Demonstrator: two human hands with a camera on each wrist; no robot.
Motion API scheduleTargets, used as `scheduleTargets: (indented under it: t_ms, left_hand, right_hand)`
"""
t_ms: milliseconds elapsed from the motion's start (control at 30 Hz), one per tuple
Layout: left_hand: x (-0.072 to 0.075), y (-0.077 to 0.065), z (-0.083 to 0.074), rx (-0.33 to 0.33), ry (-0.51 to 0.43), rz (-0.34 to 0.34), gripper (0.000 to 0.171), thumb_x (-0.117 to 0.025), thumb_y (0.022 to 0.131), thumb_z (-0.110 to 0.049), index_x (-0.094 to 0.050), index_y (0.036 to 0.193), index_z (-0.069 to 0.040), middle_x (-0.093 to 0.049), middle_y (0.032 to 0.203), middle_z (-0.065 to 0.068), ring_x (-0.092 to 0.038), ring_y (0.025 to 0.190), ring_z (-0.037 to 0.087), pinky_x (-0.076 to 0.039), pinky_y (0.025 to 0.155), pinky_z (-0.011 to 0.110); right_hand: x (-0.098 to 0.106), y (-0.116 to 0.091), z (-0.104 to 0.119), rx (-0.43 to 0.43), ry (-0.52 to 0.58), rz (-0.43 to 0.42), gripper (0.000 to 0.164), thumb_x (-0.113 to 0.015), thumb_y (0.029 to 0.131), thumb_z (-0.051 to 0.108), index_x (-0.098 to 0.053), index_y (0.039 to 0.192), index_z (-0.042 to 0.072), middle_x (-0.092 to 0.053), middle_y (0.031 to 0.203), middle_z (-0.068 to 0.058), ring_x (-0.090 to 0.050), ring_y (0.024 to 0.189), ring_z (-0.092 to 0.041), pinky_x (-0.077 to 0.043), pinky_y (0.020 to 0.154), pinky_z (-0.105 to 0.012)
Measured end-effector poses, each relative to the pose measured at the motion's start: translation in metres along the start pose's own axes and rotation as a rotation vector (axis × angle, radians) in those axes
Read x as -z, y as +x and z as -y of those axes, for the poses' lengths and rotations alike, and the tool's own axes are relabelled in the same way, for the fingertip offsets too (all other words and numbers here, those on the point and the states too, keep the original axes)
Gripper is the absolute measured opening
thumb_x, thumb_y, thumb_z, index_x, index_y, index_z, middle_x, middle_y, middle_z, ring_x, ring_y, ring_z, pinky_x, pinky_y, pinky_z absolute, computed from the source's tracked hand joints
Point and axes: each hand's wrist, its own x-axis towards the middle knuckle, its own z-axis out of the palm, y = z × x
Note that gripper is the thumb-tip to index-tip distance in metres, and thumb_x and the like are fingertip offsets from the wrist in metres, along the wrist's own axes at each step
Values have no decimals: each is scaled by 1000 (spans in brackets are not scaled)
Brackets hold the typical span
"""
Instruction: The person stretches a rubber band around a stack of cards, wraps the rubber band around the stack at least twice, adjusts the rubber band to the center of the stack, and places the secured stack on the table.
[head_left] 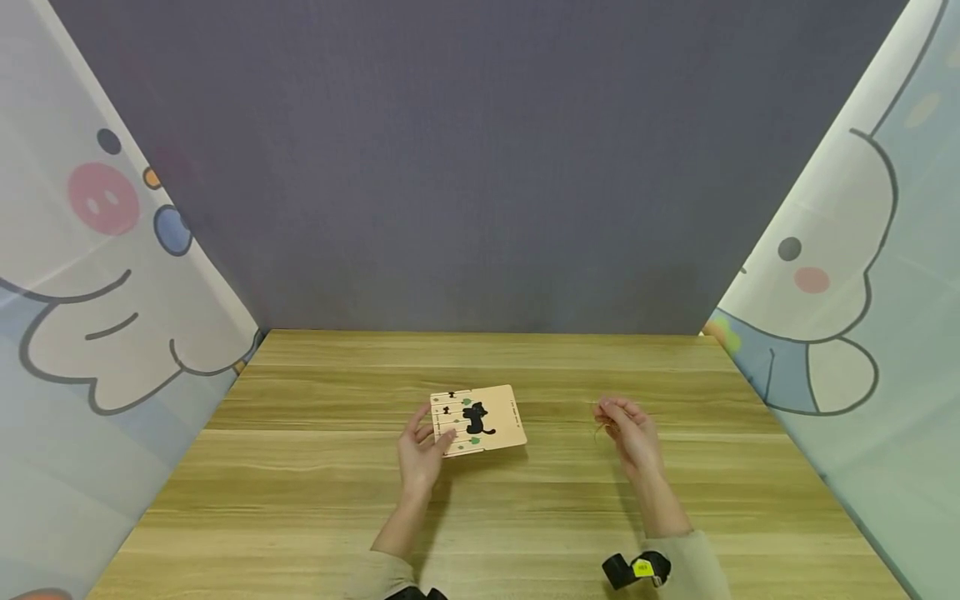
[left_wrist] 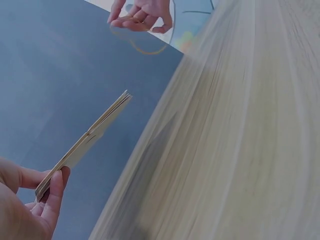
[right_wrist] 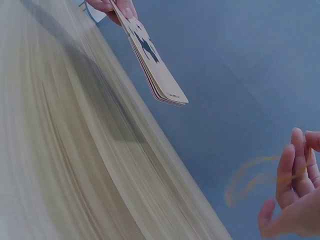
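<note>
The worktop (head_left: 262, 500) is lying under a light-looking, seemingly stiff booklet (head_left: 495, 412), left fingers (head_left: 444, 442) pinching its edge, right fingers (head_left: 618, 411) holding a band (right_wrist: 231, 196) rightward.

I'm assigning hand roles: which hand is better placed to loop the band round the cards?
Probably the right hand: it holds the rubber band, while the left hand grips the cat-print cards, leaving their right end free.
</note>
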Motion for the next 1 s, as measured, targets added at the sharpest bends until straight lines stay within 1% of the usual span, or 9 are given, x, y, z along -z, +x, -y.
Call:
scheduleTargets:
  t_ms: [100,267,400,433,567,633,700,900,1000]
  left_hand:
    - [-2,-1,2,-13,-10,5,57,-63,71,14,-44,125,3,-60,93,26,-64,66,24,-56,55,27]
    - [-3,-2,3,-40,-25,24,57,-63,71,14,-43,124,5,-60,91,25,-64,68,24,-57,56,30]
    - [-4,-3,2,-42,-39,45,57,-62,73,14,-42,125,5,-59,92,27,-64,70,27,-57,56,30]
    - [-4,-3,1,-38,-40,48,57,-62,73,14,-42,125,5,-59,93,27,-64,71,28,-57,56,30]
    - [-3,-3,-1,-31,-37,59,56,-62,74,13,-41,126,7,-58,94,29,-64,73,30,-57,57,31]
    - [-3,-2,-1,-30,-27,58,57,-62,74,13,-41,126,6,-59,94,28,-64,74,31,-57,57,30]
    - [-3,-1,-1,-31,-16,55,57,-62,74,12,-42,126,5,-59,93,27,-64,74,31,-57,57,29]
    - [-3,-1,-4,-22,12,53,57,-64,74,10,-44,127,2,-61,90,22,-64,68,26,-56,55,23]
    - [-4,-1,-4,-18,7,54,57,-64,74,10,-44,127,2,-61,89,22,-64,63,21,-54,51,21]
  right_hand:
    - [3,1,-3,52,101,92,22,-46,90,-2,-64,83,7,-66,78,-3,-62,72,-12,-52,74,-21]
    - [4,1,-7,106,224,252,27,-39,92,-4,-64,90,4,-66,86,-6,-63,77,-16,-53,77,-24]
    - [7,5,-14,144,197,319,25,-40,94,3,-64,101,5,-65,97,-5,-63,84,-16,-52,79,-25]
    - [16,13,-25,152,208,350,24,-41,94,4,-63,104,5,-64,101,-5,-62,86,-17,-52,79,-25]
    - [22,17,-33,201,152,406,29,-44,92,2,-52,120,1,-59,113,-7,-60,92,-18,-52,78,-24]
    - [21,15,-31,207,127,410,34,-44,91,-3,-45,125,-4,-56,118,-7,-60,92,-18,-53,74,-23]
    - [6,2,-16,185,46,346,37,-43,90,-7,-39,127,-7,-56,118,-5,-61,90,-16,-54,68,-20]
    - [-3,-2,-10,80,-38,199,46,-53,84,-7,-38,127,-8,-57,118,-1,-63,81,-14,-51,53,-15]
    - [-1,0,-16,119,-80,196,49,-57,83,-2,-37,127,-7,-57,117,0,-63,80,-13,-51,52,-15]
